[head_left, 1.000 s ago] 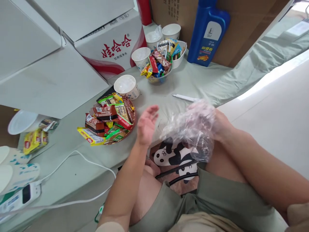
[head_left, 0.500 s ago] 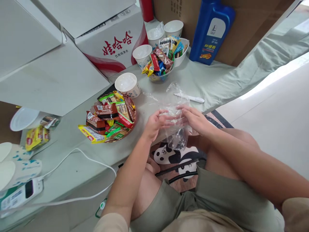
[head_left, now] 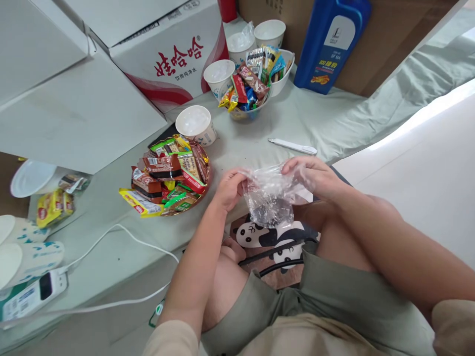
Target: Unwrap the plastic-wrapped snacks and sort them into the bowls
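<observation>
A crinkled clear plastic bag (head_left: 269,202) hangs between my two hands, over the table's edge and above my lap. My left hand (head_left: 230,189) pinches its left upper edge. On the other side my right hand (head_left: 313,174) grips the bag's right upper edge, fingers curled into the film. Nothing can be made out inside the bag. Just beyond my right hand a white utility knife (head_left: 293,146) lies on the cloth. To the left of my left hand stands a round tray (head_left: 209,184) heaped with wrapped snacks (head_left: 163,168).
Paper cups (head_left: 196,126) and a clear bowl (head_left: 247,116) of wrapped sweets stand farther back. A blue jug (head_left: 330,47) leans near a brown carton (head_left: 393,39). White boxes (head_left: 74,113) rise at the left. A white cable (head_left: 129,232) runs from a power strip (head_left: 37,296) over the table's edge.
The bag's upper part, earlier spread up over the table, is now gathered down between my hands. My fingers have closed on its edges, and my hands are farther apart. The knife now lies uncovered.
</observation>
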Demonstrator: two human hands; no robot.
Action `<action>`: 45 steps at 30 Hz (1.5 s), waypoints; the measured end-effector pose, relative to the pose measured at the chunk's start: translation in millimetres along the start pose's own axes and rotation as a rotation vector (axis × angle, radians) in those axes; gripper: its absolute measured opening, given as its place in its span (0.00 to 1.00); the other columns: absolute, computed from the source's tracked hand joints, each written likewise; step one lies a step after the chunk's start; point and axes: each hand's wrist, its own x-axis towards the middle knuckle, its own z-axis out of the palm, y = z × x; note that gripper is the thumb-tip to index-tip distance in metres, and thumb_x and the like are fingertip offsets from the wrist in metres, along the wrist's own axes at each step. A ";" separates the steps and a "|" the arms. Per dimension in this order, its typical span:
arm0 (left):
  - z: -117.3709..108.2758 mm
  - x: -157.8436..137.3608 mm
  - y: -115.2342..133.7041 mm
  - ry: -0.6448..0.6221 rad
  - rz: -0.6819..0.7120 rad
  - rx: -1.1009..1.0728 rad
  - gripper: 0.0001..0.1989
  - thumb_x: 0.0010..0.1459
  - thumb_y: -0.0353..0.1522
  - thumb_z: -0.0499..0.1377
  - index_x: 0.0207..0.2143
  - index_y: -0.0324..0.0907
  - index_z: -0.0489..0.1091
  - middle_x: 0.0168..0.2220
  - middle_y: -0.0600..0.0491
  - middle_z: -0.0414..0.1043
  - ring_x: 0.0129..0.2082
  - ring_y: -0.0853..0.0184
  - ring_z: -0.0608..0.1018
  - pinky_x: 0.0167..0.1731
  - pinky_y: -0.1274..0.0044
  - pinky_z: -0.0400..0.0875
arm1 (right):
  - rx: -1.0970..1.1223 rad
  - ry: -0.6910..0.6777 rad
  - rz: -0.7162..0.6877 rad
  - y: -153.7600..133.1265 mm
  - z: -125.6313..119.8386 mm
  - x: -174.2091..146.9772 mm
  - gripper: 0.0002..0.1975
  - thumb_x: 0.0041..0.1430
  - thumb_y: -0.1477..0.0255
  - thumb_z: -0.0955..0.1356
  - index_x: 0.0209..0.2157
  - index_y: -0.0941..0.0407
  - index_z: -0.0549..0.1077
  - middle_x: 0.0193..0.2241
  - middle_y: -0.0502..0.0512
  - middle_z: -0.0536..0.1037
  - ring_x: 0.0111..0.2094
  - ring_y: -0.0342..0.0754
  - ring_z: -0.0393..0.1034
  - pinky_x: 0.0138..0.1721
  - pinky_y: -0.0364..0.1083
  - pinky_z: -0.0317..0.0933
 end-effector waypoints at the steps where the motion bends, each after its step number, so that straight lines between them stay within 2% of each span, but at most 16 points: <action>1: 0.1 -0.1 1.0 -0.014 0.014 -0.013 0.09 0.48 0.36 0.64 0.24 0.39 0.74 0.24 0.52 0.78 0.24 0.69 0.79 0.26 0.78 0.73 | -0.053 -0.033 -0.058 0.4 -3.0 0.1 0.09 0.54 0.68 0.65 0.29 0.53 0.77 0.33 0.55 0.78 0.35 0.51 0.72 0.36 0.50 0.67; 4: -0.1 0.0 1.3 -0.021 0.013 -0.010 0.17 0.53 0.44 0.62 0.24 0.38 0.75 0.28 0.49 0.79 0.27 0.68 0.79 0.30 0.77 0.73 | -0.252 -0.111 -0.205 2.8 -7.6 0.8 0.15 0.60 0.65 0.63 0.27 0.53 0.79 0.36 0.58 0.79 0.41 0.54 0.72 0.45 0.54 0.67; 7: 1.0 1.0 -3.6 0.005 0.046 0.123 0.14 0.48 0.40 0.68 0.30 0.38 0.75 0.29 0.52 0.77 0.26 0.72 0.76 0.28 0.79 0.70 | -0.416 -0.034 -0.198 5.0 -2.3 0.8 0.21 0.66 0.62 0.61 0.24 0.54 0.76 0.33 0.59 0.78 0.39 0.53 0.72 0.47 0.55 0.66; 10: 4.9 2.3 -8.0 -0.015 0.090 0.198 0.18 0.44 0.29 0.68 0.40 0.40 0.73 0.38 0.54 0.76 0.27 0.74 0.76 0.28 0.81 0.69 | -0.437 0.121 -0.127 7.5 6.4 0.3 0.08 0.58 0.64 0.69 0.35 0.54 0.75 0.39 0.57 0.76 0.39 0.52 0.72 0.44 0.54 0.68; 12: 7.9 2.9 -7.1 -0.021 0.113 0.142 0.20 0.42 0.25 0.64 0.42 0.42 0.70 0.48 0.52 0.73 0.34 0.71 0.80 0.30 0.80 0.72 | -0.293 0.193 -0.025 9.9 9.3 0.8 0.27 0.51 0.67 0.74 0.53 0.50 0.68 0.47 0.57 0.73 0.38 0.50 0.73 0.40 0.53 0.71; 14: 9.4 2.9 -3.1 -0.016 0.136 0.067 0.21 0.41 0.23 0.62 0.41 0.43 0.68 0.54 0.52 0.69 0.40 0.67 0.82 0.32 0.79 0.75 | -0.107 0.204 0.076 11.9 9.1 1.9 0.40 0.48 0.68 0.75 0.61 0.47 0.58 0.48 0.57 0.73 0.39 0.50 0.74 0.39 0.52 0.72; 16: 8.8 1.9 2.2 -0.005 0.150 0.005 0.26 0.40 0.23 0.62 0.44 0.47 0.66 0.55 0.53 0.69 0.43 0.66 0.82 0.35 0.78 0.76 | -0.009 0.149 0.149 12.5 7.7 3.1 0.33 0.48 0.68 0.76 0.56 0.48 0.64 0.41 0.55 0.75 0.39 0.52 0.74 0.40 0.53 0.73; 18: 6.9 0.1 6.1 -0.013 0.136 -0.075 0.32 0.42 0.25 0.65 0.51 0.52 0.62 0.56 0.53 0.70 0.44 0.64 0.82 0.39 0.73 0.78 | 0.029 0.110 0.196 11.1 7.2 4.2 0.17 0.51 0.67 0.75 0.43 0.51 0.71 0.34 0.54 0.76 0.37 0.52 0.74 0.40 0.53 0.73; 20: 5.6 -1.6 6.9 -0.066 0.050 -0.137 0.34 0.45 0.31 0.68 0.54 0.52 0.61 0.56 0.50 0.72 0.47 0.59 0.82 0.44 0.66 0.78 | 0.072 0.128 0.197 8.5 8.8 5.2 0.09 0.52 0.67 0.74 0.32 0.52 0.71 0.29 0.53 0.75 0.34 0.50 0.73 0.41 0.53 0.72; 23: 6.9 -2.1 3.3 -0.117 -0.115 -0.048 0.25 0.45 0.36 0.71 0.45 0.42 0.68 0.47 0.45 0.79 0.43 0.59 0.82 0.43 0.68 0.77 | 0.210 0.206 0.157 4.9 13.4 5.7 0.12 0.50 0.67 0.75 0.31 0.52 0.68 0.30 0.50 0.75 0.33 0.47 0.73 0.39 0.50 0.71; 27: 11.2 0.5 -1.1 -0.045 -0.113 0.078 0.16 0.46 0.35 0.69 0.35 0.41 0.69 0.33 0.51 0.79 0.32 0.68 0.81 0.31 0.79 0.73 | 0.230 0.128 0.249 2.5 16.8 2.4 0.16 0.51 0.67 0.75 0.39 0.50 0.68 0.32 0.51 0.77 0.30 0.48 0.73 0.28 0.47 0.68; 33: 9.4 1.8 -0.9 -0.019 -0.041 0.111 0.15 0.49 0.35 0.67 0.39 0.43 0.71 0.16 0.64 0.63 0.14 0.76 0.65 0.16 0.83 0.62 | 0.073 0.086 0.242 1.4 13.7 1.1 0.13 0.58 0.62 0.70 0.43 0.49 0.70 0.17 0.42 0.66 0.15 0.42 0.59 0.16 0.43 0.52; 38: 5.6 3.7 3.8 -0.068 -0.039 -0.061 0.10 0.47 0.35 0.66 0.32 0.42 0.72 0.18 0.61 0.66 0.17 0.73 0.69 0.20 0.80 0.68 | 0.118 0.132 0.096 -1.0 6.9 0.5 0.09 0.52 0.62 0.70 0.32 0.51 0.74 0.19 0.48 0.68 0.18 0.44 0.60 0.18 0.44 0.55; 41: 2.5 5.5 6.7 -0.097 -0.064 -0.074 0.13 0.49 0.42 0.63 0.26 0.40 0.72 0.23 0.54 0.71 0.22 0.71 0.73 0.23 0.78 0.70 | 0.051 0.023 0.053 -3.1 -1.5 -5.8 0.13 0.54 0.59 0.66 0.26 0.53 0.76 0.23 0.56 0.72 0.22 0.49 0.65 0.22 0.49 0.61; 43: 0.5 5.6 6.2 -0.078 -0.020 0.013 0.15 0.48 0.43 0.64 0.25 0.39 0.72 0.24 0.54 0.72 0.22 0.73 0.72 0.22 0.80 0.67 | -0.106 -0.004 -0.011 -2.8 -7.2 -10.3 0.19 0.58 0.57 0.63 0.23 0.53 0.76 0.31 0.60 0.76 0.31 0.53 0.72 0.31 0.53 0.68; 45: -1.1 4.8 3.6 -0.054 0.055 0.151 0.12 0.44 0.36 0.68 0.28 0.38 0.72 0.26 0.56 0.72 0.22 0.76 0.70 0.24 0.82 0.64 | -0.299 0.101 -0.111 -0.9 -10.7 -12.9 0.18 0.59 0.57 0.64 0.23 0.53 0.76 0.41 0.62 0.77 0.44 0.58 0.74 0.45 0.56 0.69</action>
